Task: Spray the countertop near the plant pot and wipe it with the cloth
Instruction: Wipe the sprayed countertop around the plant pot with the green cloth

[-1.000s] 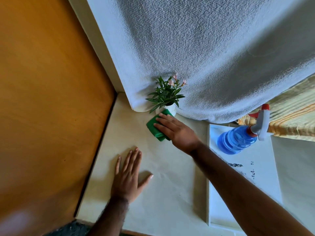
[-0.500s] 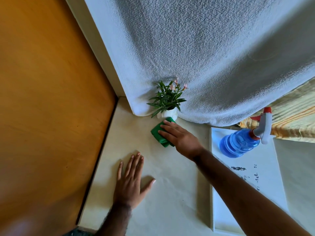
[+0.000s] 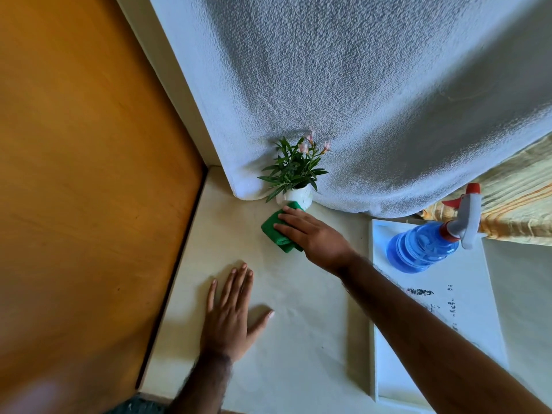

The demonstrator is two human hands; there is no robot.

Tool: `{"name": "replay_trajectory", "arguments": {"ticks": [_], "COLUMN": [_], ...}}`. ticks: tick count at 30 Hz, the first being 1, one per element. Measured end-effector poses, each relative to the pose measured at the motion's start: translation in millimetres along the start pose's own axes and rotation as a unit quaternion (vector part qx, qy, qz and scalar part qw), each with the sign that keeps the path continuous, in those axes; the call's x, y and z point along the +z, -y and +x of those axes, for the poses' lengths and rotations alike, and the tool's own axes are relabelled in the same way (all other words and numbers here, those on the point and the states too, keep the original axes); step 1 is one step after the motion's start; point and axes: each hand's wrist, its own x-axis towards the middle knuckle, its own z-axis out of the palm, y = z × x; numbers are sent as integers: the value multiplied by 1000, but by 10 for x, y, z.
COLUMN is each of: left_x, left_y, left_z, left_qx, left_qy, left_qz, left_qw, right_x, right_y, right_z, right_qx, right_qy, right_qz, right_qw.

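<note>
A small white plant pot (image 3: 294,197) with green leaves and pink flowers stands at the back of the cream countertop (image 3: 298,339), against a hanging white towel. Directly in front of it lies a folded green cloth (image 3: 273,230). My right hand (image 3: 313,234) presses flat on the cloth, fingertips touching the pot's base. My left hand (image 3: 231,315) rests palm down on the countertop nearer to me, fingers spread, holding nothing. A blue spray bottle (image 3: 424,248) with a grey and red trigger stands to the right on a white board.
An orange wooden panel (image 3: 83,189) walls in the countertop's left side. The white towel (image 3: 358,100) hangs across the back. A white board (image 3: 466,309) with dark smudges lies at the right. Yellow striped fabric (image 3: 513,216) sits behind the bottle.
My right hand has held the cloth in front of the pot and shifted only slightly. The view has tilted a little. My left hand has stayed put.
</note>
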Motion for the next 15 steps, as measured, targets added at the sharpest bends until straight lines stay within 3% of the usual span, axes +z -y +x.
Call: {"name": "replay_trajectory", "arguments": {"ticks": [4,8,11,15], "left_x": [-9,-9,-13,-15], "left_y": [-7,-10,-13,1], "left_z": [-7,2,3,-6], "left_qx": [-1,0,0,-1], "left_qy": [0,3,2,2], "left_qz": [0,-4,-6,-5], "left_qw": [1000,1000,1000,1000], "right_x": [-48,11,77,65], "right_y": [-14,-20,12,108], "right_z": [142,110,98,184], "right_qx": [-18,-12,40,27], "right_qy": [-17,63,107,76], "right_qz": [-2,28,56,56], "right_qw": [1000,998,992,995]}}
